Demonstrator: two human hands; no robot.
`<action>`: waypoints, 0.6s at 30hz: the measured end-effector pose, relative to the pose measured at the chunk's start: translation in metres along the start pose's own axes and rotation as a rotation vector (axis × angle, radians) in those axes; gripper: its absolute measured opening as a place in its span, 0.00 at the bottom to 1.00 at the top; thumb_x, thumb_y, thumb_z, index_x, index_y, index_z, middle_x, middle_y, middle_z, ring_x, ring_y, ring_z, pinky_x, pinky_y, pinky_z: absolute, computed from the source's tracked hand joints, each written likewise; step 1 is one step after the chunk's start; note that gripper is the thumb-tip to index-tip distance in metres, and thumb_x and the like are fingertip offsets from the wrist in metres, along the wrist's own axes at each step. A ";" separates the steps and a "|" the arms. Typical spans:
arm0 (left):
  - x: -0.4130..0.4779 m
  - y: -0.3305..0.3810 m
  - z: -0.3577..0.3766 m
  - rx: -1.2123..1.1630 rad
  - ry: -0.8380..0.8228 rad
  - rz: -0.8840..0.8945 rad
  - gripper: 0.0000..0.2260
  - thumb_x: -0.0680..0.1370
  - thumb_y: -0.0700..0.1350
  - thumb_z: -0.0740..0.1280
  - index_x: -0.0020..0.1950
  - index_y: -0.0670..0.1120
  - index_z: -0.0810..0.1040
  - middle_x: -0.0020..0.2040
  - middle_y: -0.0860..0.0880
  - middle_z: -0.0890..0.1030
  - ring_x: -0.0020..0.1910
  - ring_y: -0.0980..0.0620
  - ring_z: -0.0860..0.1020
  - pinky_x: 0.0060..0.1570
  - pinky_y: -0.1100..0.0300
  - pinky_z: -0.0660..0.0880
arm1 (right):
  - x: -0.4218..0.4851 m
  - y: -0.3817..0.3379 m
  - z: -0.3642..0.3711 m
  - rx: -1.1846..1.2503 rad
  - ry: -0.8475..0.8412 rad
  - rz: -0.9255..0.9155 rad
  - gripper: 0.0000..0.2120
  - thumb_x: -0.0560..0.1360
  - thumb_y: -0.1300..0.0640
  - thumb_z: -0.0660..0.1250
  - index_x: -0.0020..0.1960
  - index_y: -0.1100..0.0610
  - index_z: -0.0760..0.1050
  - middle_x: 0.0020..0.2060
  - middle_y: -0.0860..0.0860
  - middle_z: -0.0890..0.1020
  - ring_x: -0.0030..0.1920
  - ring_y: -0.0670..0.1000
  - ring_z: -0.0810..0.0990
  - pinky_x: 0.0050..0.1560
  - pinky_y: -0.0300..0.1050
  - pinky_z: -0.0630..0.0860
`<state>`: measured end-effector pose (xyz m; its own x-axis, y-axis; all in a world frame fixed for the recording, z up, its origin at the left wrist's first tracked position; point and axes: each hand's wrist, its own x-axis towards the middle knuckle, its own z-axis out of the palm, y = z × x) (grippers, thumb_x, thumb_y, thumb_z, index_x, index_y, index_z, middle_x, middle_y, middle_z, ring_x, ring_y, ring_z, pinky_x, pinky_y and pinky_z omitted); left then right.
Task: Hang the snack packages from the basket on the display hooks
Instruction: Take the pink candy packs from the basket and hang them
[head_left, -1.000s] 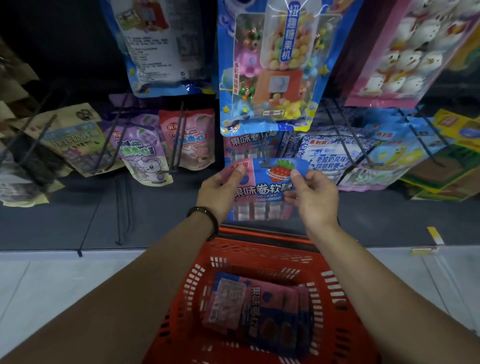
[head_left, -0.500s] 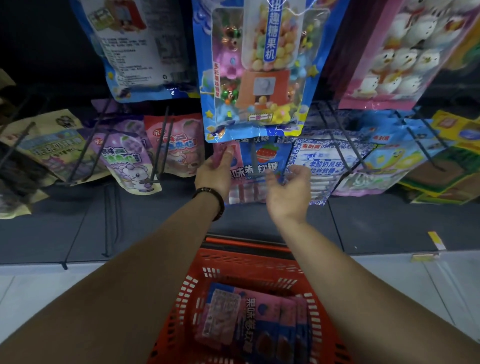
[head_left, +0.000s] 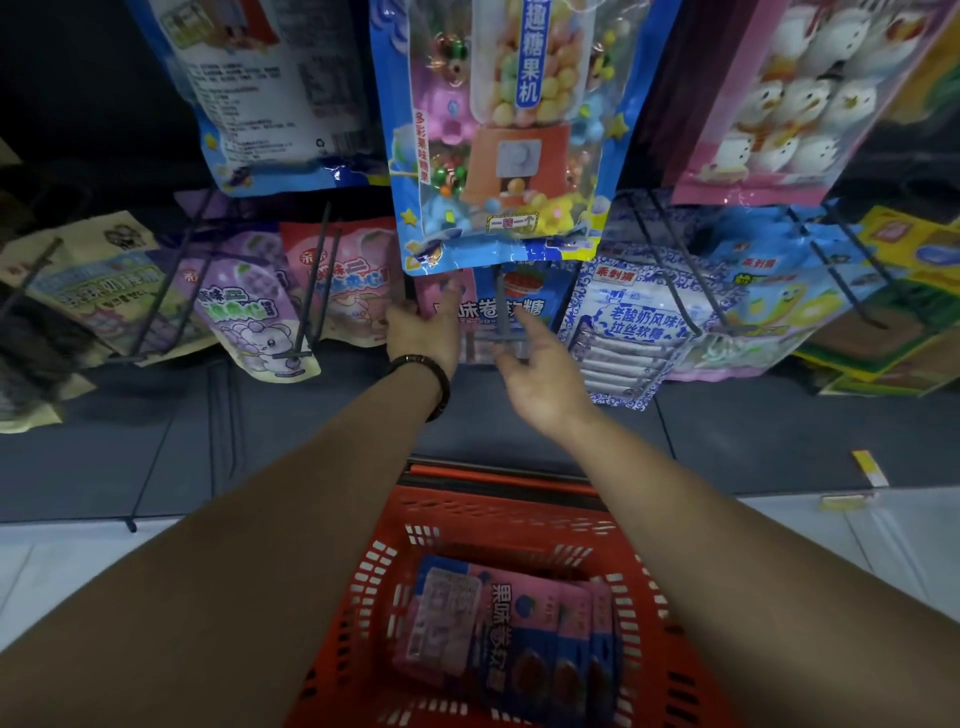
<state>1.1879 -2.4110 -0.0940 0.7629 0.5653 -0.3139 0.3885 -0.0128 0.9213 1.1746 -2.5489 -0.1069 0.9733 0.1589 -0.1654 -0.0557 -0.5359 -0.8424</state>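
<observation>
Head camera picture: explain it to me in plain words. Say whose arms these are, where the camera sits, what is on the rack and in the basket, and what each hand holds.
There is no machine here. A person wears a wide-angle camera on the head, so you look forward and down along their own two bare arms.

Ahead is a shop display with snack bags hanging on dark wire hooks. A pink and blue candy package now hangs on the middle hook, under a big blue gumball-machine bag.

The left hand, with a dark wristband, touches that package's left edge; whether it grips it is unclear. The right hand is open in front of the hook's tip, holding nothing.

Below, a red plastic basket holds more packages of the same kind, waiting to be hung.
</observation>
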 end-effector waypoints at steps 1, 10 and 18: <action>-0.005 -0.004 -0.004 0.023 -0.013 -0.012 0.34 0.78 0.61 0.70 0.77 0.45 0.67 0.74 0.47 0.75 0.71 0.45 0.75 0.68 0.53 0.71 | -0.007 0.002 -0.002 -0.011 -0.011 -0.001 0.30 0.85 0.51 0.66 0.84 0.53 0.61 0.79 0.55 0.70 0.77 0.55 0.72 0.79 0.45 0.64; -0.136 -0.044 -0.095 0.521 -0.589 0.201 0.04 0.81 0.46 0.70 0.48 0.47 0.83 0.42 0.55 0.84 0.40 0.64 0.79 0.46 0.69 0.74 | -0.128 0.066 -0.007 -0.034 0.086 0.175 0.05 0.81 0.58 0.71 0.55 0.52 0.83 0.49 0.47 0.86 0.52 0.49 0.84 0.55 0.39 0.74; -0.182 -0.071 -0.099 1.221 -1.028 0.338 0.14 0.82 0.57 0.65 0.64 0.54 0.78 0.60 0.52 0.81 0.58 0.49 0.79 0.57 0.53 0.78 | -0.210 0.196 0.047 -0.122 -0.195 0.736 0.10 0.79 0.55 0.69 0.58 0.58 0.82 0.53 0.57 0.85 0.54 0.59 0.85 0.49 0.49 0.79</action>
<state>0.9699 -2.4311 -0.0795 0.7028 -0.3489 -0.6200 -0.0844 -0.9062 0.4142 0.9487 -2.6485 -0.2609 0.6376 -0.1369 -0.7581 -0.6378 -0.6458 -0.4197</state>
